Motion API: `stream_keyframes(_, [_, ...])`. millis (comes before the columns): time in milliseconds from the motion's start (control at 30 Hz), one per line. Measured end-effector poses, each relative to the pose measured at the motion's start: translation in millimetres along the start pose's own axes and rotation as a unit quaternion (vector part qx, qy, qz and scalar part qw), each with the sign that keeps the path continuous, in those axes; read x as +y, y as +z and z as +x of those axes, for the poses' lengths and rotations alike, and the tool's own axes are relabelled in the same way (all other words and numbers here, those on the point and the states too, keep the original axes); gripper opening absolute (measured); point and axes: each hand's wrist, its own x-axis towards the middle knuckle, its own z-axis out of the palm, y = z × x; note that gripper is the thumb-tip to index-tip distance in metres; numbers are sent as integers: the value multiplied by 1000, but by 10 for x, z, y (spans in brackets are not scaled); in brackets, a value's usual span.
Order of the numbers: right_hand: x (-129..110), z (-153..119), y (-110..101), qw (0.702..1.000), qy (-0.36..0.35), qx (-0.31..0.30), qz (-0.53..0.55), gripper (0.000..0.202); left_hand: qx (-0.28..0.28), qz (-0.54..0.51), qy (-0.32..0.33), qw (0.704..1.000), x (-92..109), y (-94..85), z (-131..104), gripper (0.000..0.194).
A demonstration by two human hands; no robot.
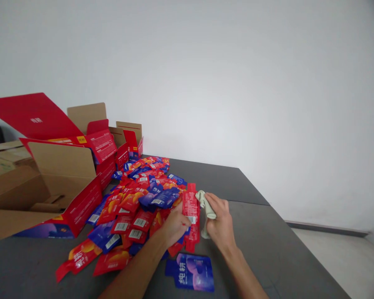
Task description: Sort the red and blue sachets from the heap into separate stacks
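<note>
My left hand (176, 225) is closed on a red pouch (190, 207) with a white barcode, held beside the pile. In my right hand (220, 220) is a bunched pale cloth (207, 205), right beside the pouch's edge; I cannot tell whether the two touch. Part of the cloth hangs below the fingers. A blue pouch (194, 272) with purple fruit printed on it lies flat on the dark table in front of both hands. To the left of my left hand spreads a heap of red and blue pouches (134, 199), several with barcodes showing.
An open red carton (84, 206) with brown inner flaps stands at the left edge. Behind it are more open red cartons (101, 145). The grey table (252, 232) ends on the right above a pale floor (324, 245). A white wall (237, 83) rises behind.
</note>
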Motion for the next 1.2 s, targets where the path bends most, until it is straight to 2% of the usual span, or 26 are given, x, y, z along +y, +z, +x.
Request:
stream_keyframes(100, [-47, -57, 116, 999, -42, -29, -2, 68, -18, 3, 38, 999, 33, -38, 15, 78])
stream_keyframes(233, [-74, -157, 217, 990, -100, -104, 13, 67, -11, 21, 7, 1000, 32, -95, 16, 72])
stream_keyframes(300, [-72, -173, 230, 991, -82, -104, 15, 68, -12, 9, -21, 1000, 25, -91, -2, 63])
stream_keyframes(467, [-40, -162, 227, 1000, 2, -29, 7, 68, 7, -27, -88, 996, 78, 31, -42, 30])
stream_keyframes(567, [-38, -169, 237, 1000, 17, -19, 6, 70, 28, -19, -103, 994, 115, 81, -19, 31])
stream_keyframes(767, [-104, -180, 224, 993, -45, -98, 52, 71, 32, -71, -75, 994, 97, -9, 81, 19])
stream_keyframes(867, [-112, -175, 179, 987, -49, -127, 80, 66, 43, -116, -57, 991, 96, -68, 110, 15])
stream_keyframes(1033, [5, -169, 88, 993, 19, -71, 93, 53, 56, -108, -4, 993, 127, -114, 79, 25])
stream_keyframes(1133, [77, -171, 45, 993, 56, -23, 97, 47, 39, -79, -6, 996, 109, -133, 52, 28])
stream_keyframes(1200, [87, -179, 25, 993, 64, 1, 102, 43, 52, -74, -2, 996, 85, -140, 56, 27])
